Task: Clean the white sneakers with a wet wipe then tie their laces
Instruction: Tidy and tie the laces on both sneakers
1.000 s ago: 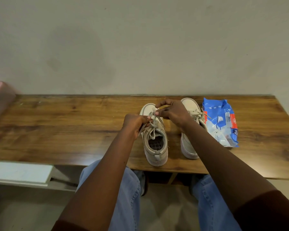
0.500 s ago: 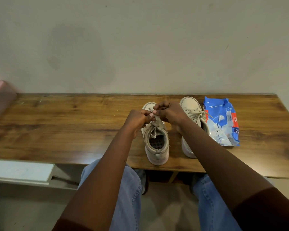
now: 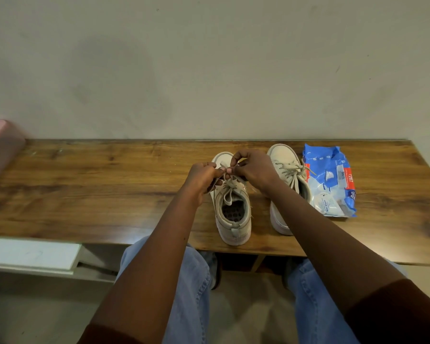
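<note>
Two off-white sneakers stand side by side on the wooden table (image 3: 109, 184), toes toward the wall. Over the left sneaker (image 3: 232, 214), my left hand (image 3: 201, 178) and my right hand (image 3: 255, 170) each pinch a part of its lace (image 3: 230, 186), fingertips nearly touching above the tongue. A lace loop hangs down toward the shoe opening. The right sneaker (image 3: 287, 167) shows a tied bow; my right forearm covers its heel side.
A blue wet-wipe pack (image 3: 330, 180) lies just right of the right sneaker. A pink object (image 3: 0, 147) sits at the table's far left end. A white shelf (image 3: 30, 254) juts out below the table's left front edge.
Both hands have drawn closer together over the left sneaker's lace and shifted slightly toward its toe. The sneakers and the pack have not moved.
</note>
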